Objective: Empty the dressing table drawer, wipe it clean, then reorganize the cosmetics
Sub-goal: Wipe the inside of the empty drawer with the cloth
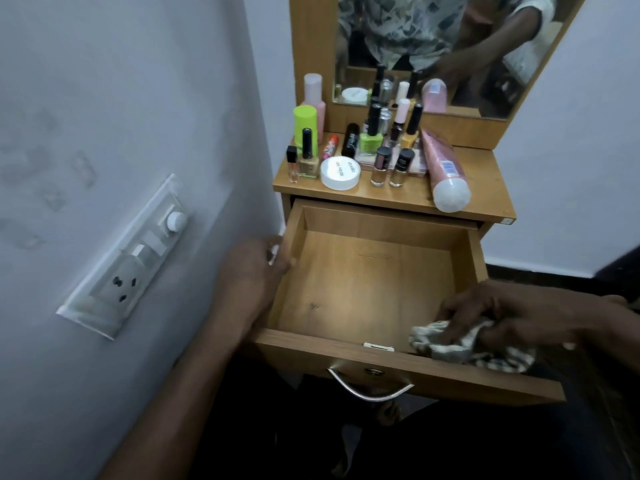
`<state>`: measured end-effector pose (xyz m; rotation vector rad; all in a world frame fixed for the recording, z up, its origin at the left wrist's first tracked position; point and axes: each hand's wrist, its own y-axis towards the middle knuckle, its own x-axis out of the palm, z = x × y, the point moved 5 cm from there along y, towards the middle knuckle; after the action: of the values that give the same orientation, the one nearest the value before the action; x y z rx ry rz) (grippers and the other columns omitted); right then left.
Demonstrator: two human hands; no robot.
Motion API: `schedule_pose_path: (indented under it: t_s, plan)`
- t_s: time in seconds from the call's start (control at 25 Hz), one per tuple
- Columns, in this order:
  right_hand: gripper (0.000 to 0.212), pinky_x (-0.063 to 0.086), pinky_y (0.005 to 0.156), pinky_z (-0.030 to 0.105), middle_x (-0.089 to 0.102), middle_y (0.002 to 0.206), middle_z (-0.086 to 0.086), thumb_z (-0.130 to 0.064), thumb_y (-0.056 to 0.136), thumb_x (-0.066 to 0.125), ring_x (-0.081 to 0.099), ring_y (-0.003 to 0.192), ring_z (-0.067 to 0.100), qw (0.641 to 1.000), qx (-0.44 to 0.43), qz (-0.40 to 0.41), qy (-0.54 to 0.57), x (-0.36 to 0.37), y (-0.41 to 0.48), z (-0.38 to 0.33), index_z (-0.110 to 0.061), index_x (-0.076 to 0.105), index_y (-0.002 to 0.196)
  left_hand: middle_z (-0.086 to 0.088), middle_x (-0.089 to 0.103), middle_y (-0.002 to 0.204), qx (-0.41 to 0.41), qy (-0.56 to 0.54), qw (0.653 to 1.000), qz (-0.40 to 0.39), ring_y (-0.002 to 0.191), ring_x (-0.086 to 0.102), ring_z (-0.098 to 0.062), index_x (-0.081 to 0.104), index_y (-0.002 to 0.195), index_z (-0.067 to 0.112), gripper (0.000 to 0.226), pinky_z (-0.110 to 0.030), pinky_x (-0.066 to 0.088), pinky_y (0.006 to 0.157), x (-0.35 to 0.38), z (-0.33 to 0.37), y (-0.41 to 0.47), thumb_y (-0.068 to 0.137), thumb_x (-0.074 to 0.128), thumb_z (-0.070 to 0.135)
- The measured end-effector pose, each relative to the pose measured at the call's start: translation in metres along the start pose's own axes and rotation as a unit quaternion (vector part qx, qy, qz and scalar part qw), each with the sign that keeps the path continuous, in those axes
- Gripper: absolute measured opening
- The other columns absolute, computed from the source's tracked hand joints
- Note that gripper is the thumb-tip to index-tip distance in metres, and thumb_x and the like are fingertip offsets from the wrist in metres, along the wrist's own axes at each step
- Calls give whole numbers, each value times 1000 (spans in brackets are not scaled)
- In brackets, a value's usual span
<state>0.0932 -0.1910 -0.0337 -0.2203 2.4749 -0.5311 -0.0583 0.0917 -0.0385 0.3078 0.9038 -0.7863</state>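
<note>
The wooden drawer [363,282] of the dressing table is pulled out and holds nothing. My left hand [256,268] grips its left side wall. My right hand [502,311] presses a crumpled patterned cloth [471,348] at the drawer's front right corner, over the front panel. On the tabletop [485,188] stand several cosmetics: nail polish bottles [381,166], a white round jar [340,173], a green-capped bottle [304,124], a pink bottle [313,95]. A pink tube [445,171] lies on its side at the right.
A mirror [450,46] rises behind the cosmetics. The wall at the left carries a switch and socket plate [128,265], close to my left arm. A metal handle [370,388] hangs on the drawer front. Dark floor lies below.
</note>
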Motion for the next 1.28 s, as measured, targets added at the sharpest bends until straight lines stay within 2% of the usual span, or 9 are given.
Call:
schedule_pose_path:
  t_s: [0.08, 0.2, 0.32, 0.44, 0.64, 0.84, 0.96, 1.12, 1.28]
  plan:
    - [44, 56, 81, 49, 65, 117, -5, 0, 90, 59, 65, 99, 18, 998, -1, 40, 53, -2, 17, -6, -30, 73, 117, 11, 73, 101, 69, -10, 992, -107, 93, 64, -4, 76, 105, 28, 27, -20, 44, 79, -6, 16, -17, 79, 80, 34]
    - [28, 55, 82, 45, 62, 116, -6, -28, 98, 59, 63, 100, 21, 991, -56, 79, 89, 15, 71, -27, -28, 69, 124, 11, 71, 86, 83, 3, 946, -314, 74, 60, 4, 78, 93, 26, 30, -7, 42, 64, -13, 16, -41, 66, 90, 26]
    - [28, 53, 89, 43, 63, 118, -5, -30, 99, 57, 62, 105, 18, 990, -99, 64, 73, 26, 103, -44, -21, 70, 123, 6, 65, 87, -17, 4, 974, -225, 76, 59, -6, 71, 93, 24, 39, -15, 44, 62, -33, -18, -38, 60, 93, 27]
    - [24, 52, 90, 46, 63, 121, -4, -21, 95, 66, 62, 109, 16, 990, -133, 43, 31, 20, 111, -46, -19, 73, 118, 2, 65, 83, -59, -25, 969, -240, 74, 60, -10, 72, 89, 20, 37, -23, 46, 66, -34, -37, -38, 59, 93, 28]
    - [24, 49, 83, 29, 60, 115, 0, -22, 95, 64, 58, 99, 11, 960, -202, 163, -107, 46, 156, -77, -23, 74, 117, -3, 69, 88, -94, 37, 962, -255, 82, 66, -18, 70, 89, 18, 42, -26, 52, 67, -33, -45, -22, 56, 95, 27]
    - [25, 47, 82, 24, 57, 117, 3, -22, 96, 61, 55, 100, 12, 950, -208, 183, -146, 39, 157, -85, -21, 73, 119, -19, 70, 97, -159, -39, 940, -299, 79, 73, -37, 70, 100, 7, 97, -37, 62, 66, -31, -54, -18, 16, 96, 46]
    - [23, 49, 79, 29, 57, 114, 8, -21, 96, 55, 54, 99, 17, 929, -216, 247, -173, 38, 165, -94, -14, 75, 108, -2, 75, 94, -80, -9, 942, -326, 84, 71, -20, 69, 113, 18, 79, -32, 57, 71, -23, -45, -10, 44, 91, 50]
    - [20, 47, 83, 28, 56, 116, 8, -16, 94, 61, 53, 101, 18, 930, -210, 250, -171, 44, 175, -85, -13, 75, 108, 2, 67, 120, -61, -145, 970, -183, 110, 63, -13, 53, 137, 19, 50, -41, 48, 103, -1, -39, -14, 88, 62, 19]
    - [18, 49, 83, 31, 57, 119, 12, -15, 94, 64, 55, 104, 22, 920, -251, 241, -180, 47, 167, -95, -13, 75, 108, 2, 69, 106, -84, -245, 959, 115, 89, 70, -10, 58, 131, 16, 39, -34, 58, 84, -4, -40, -24, 95, 48, 3]
